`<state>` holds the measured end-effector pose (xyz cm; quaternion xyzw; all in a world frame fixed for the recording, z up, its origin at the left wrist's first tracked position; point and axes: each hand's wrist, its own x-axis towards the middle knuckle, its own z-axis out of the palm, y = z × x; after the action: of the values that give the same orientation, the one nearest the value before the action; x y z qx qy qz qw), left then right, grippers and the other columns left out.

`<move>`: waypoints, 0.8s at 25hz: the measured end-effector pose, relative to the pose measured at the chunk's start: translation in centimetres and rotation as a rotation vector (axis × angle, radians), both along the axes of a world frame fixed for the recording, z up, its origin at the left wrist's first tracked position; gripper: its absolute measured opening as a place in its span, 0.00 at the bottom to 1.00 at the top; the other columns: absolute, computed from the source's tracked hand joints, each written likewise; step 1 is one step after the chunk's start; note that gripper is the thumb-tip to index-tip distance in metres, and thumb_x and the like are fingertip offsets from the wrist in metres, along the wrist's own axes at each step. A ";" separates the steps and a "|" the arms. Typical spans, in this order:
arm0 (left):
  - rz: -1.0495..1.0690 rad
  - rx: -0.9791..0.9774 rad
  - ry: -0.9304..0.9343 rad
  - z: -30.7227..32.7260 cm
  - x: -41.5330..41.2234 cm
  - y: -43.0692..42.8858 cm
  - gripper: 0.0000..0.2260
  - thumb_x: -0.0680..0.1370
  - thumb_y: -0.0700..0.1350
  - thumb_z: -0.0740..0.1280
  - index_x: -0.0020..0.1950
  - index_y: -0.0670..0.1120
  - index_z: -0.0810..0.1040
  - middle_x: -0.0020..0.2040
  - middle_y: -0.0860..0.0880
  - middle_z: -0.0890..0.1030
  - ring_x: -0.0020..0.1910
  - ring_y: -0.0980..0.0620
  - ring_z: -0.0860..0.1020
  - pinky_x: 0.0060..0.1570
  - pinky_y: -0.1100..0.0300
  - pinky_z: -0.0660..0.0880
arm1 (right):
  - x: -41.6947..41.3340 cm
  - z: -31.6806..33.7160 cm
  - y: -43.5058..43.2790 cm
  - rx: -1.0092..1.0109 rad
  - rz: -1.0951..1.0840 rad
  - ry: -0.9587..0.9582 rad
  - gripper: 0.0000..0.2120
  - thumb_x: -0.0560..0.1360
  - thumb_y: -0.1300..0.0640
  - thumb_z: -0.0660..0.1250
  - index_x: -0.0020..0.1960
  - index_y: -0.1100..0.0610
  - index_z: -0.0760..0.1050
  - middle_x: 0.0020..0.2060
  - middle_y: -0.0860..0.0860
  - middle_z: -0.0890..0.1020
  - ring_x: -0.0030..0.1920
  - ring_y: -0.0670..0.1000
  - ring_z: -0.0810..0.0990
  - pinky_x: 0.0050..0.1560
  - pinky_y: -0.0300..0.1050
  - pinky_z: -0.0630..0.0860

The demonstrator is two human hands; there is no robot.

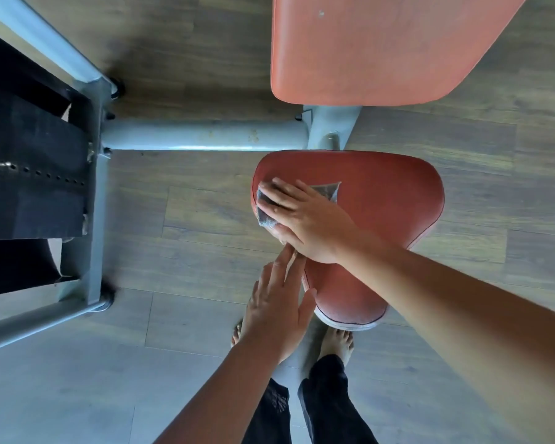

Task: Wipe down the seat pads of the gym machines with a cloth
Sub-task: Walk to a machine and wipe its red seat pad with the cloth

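The red seat pad [378, 200] runs from 12 to 6 o'clock, with its wide end at 12 and its narrow nose pointing to 6, toward the person. A grey cloth [264, 216] lies on the pad's 9 o'clock side under the right hand [301, 219], which presses it flat with straight fingers. The left hand [276, 309], fingers straight and holding nothing, touches the pad's edge at 7 o'clock. A pale mark on the black trouser leg [274, 408] is too blurred to read.
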<state>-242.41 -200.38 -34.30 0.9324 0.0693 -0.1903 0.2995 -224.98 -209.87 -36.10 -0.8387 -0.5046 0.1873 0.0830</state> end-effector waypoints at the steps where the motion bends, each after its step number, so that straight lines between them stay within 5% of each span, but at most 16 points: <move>1: -0.005 0.002 -0.011 0.0 -0.3 -0.1 0.30 0.85 0.58 0.55 0.83 0.59 0.44 0.83 0.60 0.41 0.76 0.53 0.58 0.71 0.52 0.69 | 1.5 -0.2 0.1 0.011 0.036 -0.013 0.27 0.84 0.45 0.46 0.80 0.52 0.61 0.81 0.50 0.58 0.82 0.54 0.52 0.80 0.54 0.51; 6: -0.016 -0.006 -0.014 -0.4 -0.7 0.2 0.31 0.84 0.59 0.54 0.84 0.57 0.45 0.83 0.60 0.40 0.77 0.52 0.60 0.70 0.51 0.70 | 6.4 -0.6 3.8 -0.096 -0.319 0.003 0.25 0.85 0.46 0.51 0.80 0.53 0.62 0.81 0.53 0.59 0.81 0.56 0.52 0.80 0.58 0.52; 11: -0.042 -0.008 0.008 -0.6 -0.6 0.5 0.31 0.84 0.61 0.53 0.84 0.57 0.43 0.83 0.59 0.39 0.79 0.51 0.57 0.74 0.49 0.67 | 2.6 -0.4 0.9 -0.031 0.201 -0.028 0.25 0.85 0.43 0.47 0.80 0.49 0.59 0.82 0.49 0.55 0.82 0.54 0.48 0.81 0.55 0.47; 15: -0.053 0.011 -0.032 -1.0 -0.8 0.7 0.31 0.83 0.61 0.52 0.84 0.57 0.43 0.83 0.60 0.39 0.77 0.51 0.59 0.72 0.51 0.68 | 6.5 -0.7 4.5 -0.119 -0.316 -0.031 0.26 0.85 0.44 0.48 0.79 0.53 0.62 0.81 0.53 0.60 0.82 0.56 0.52 0.80 0.58 0.51; 20: -0.038 -0.002 -0.009 -0.8 -0.9 0.5 0.31 0.84 0.60 0.53 0.83 0.58 0.42 0.83 0.59 0.38 0.77 0.52 0.58 0.71 0.52 0.69 | 1.8 -0.6 0.5 -0.010 0.152 -0.038 0.25 0.85 0.45 0.50 0.79 0.52 0.62 0.81 0.50 0.58 0.81 0.55 0.53 0.80 0.56 0.52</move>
<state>-243.27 -199.92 -35.11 0.9340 0.0500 -0.1918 0.2971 -223.20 -209.36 -36.73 -0.8019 -0.5673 0.1793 0.0548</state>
